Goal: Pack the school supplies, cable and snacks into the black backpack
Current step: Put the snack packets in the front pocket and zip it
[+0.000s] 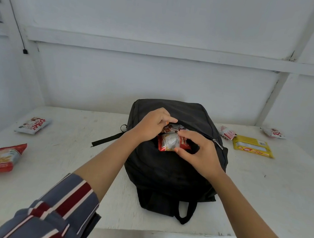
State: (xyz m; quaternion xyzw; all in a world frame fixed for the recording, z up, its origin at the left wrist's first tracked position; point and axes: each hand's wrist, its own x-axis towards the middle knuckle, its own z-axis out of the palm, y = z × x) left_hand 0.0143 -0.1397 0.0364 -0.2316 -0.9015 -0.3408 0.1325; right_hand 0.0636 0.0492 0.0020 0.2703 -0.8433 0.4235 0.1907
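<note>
progress: partway, by my read. Snacks are going in, and five packets lie unpacked. No school supplies or cable are seen outside the bag; whether they are inside, cannot tell.
worktop (262, 194): white, scuffed, carries everything.
black backpack (166, 172): lies flat at the worktop's middle, top handle toward the near edge. Soft dark fabric, the zip pocket gapes, the zip pull sits at its right end.
right grip (201, 157): thumb and fingers pinching the red snack packet (170, 144), which sits half in the pocket mouth.
left grip (153, 125): fingers curled, pinching the pocket's upper edge and holding it up.
red chips packet (3, 159): near the left edge, well apart from the bag.
yellow biscuit pack (253, 146): right of the bag, toward the back edge.
white packet (33, 124): left side, behind the chips.
second packet in pocket (173, 128): mostly hidden, touching the red one.
small red-white packet (227, 132): just beside the yellow pack.
far packet (273, 132): back right corner.
</note>
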